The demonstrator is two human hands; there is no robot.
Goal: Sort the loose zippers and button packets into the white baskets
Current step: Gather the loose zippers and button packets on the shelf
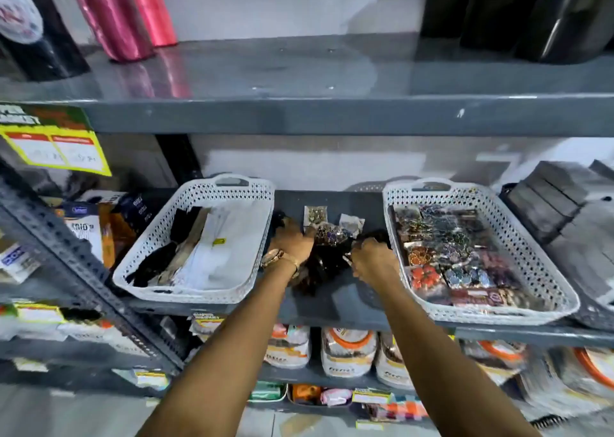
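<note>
Your left hand (292,242) rests fingers-down on the packets (327,232); your right hand (373,260) curls onto the zippers (324,267). Whether either grips cannot be told. The pile lies between two baskets: left basket (199,290), right basket (558,290).

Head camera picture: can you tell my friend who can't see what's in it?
Two hands, left hand and right hand, reach into a loose pile between two white baskets on a grey shelf. Left basket holds zippers; right basket holds button packets.
</note>
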